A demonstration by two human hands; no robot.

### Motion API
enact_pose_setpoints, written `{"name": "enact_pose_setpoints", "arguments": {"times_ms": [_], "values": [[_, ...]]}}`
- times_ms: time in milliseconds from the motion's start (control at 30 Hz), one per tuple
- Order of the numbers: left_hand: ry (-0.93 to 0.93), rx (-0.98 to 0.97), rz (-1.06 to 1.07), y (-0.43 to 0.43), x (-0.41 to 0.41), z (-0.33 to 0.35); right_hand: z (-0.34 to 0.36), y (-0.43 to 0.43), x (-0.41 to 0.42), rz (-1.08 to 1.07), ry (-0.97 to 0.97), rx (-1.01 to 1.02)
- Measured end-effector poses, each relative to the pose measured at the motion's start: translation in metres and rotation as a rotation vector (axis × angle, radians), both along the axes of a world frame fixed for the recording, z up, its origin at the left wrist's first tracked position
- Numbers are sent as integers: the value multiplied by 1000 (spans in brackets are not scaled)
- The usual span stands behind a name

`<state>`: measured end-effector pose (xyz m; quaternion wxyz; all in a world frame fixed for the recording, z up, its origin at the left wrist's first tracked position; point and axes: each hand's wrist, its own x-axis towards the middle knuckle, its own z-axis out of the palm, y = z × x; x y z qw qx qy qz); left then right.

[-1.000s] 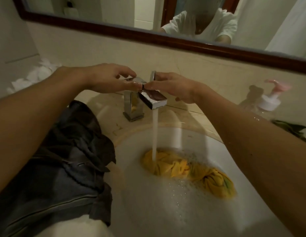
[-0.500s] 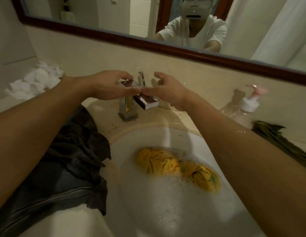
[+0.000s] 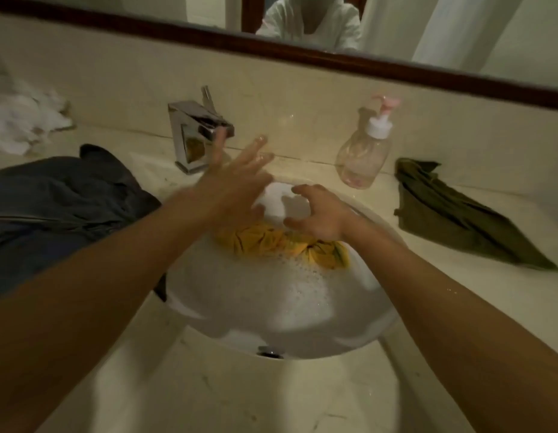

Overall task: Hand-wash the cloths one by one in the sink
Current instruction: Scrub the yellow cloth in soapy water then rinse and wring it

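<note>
A yellow cloth (image 3: pixel 280 242) lies bunched in soapy water at the back of the white sink (image 3: pixel 380 314). My left hand (image 3: pixel 237 179) hovers above the sink's back rim with fingers spread, blurred by motion, holding nothing. My right hand (image 3: pixel 318 214) hangs just over the yellow cloth, fingers loosely curled and apart, empty. The chrome faucet (image 3: pixel 196 132) stands behind the sink and no water runs from it. A dark grey cloth (image 3: pixel 62 198) is heaped on the counter to the left. An olive green cloth (image 3: pixel 458 214) lies on the counter to the right.
A clear pump bottle (image 3: pixel 365 151) with a pink top stands right of the faucet. Crumpled white cloth or paper (image 3: pixel 24 120) sits at the far left against the wall. A mirror (image 3: pixel 302 23) with a dark frame runs above the backsplash.
Both hands left the faucet handle and dropped toward the sink. The water stream stopped. The view tilted downward, showing more of the basin.
</note>
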<state>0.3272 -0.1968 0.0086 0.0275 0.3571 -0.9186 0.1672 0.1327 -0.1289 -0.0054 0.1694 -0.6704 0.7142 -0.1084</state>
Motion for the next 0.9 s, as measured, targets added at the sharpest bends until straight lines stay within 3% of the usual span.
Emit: {"name": "enact_pose_setpoints", "arguments": {"times_ms": [100, 267, 400, 500, 600, 700, 767, 833, 900], "values": [[-104, 267, 34, 16, -12, -44, -27, 10, -7, 59, 120, 148], [-247, 609, 380, -5, -1, -93, -70, 4, -22, 51, 227, 429], [-279, 625, 441, -18, 1, -123, -97, -10, -24, -27, 379, 523], [-126, 551, 325, -14, -15, -124, -102, -19, -16, -63, 473, 372], [63, 646, 196, -24, -16, -118, -98, -27, -19, -124, 229, 318], [178, 976, 281, -29, -21, -107, -82, -21, -30, -115, -190, 473], [180, 1076, 350, -32, -25, -98, -74, -16, -35, -134, -403, 642], [96, 1003, 359, -36, -24, -95, -69, -10, -36, -177, -454, 769], [-33, 779, 379, -39, -16, -94, -69, -12, -38, -158, -313, 686]]}}
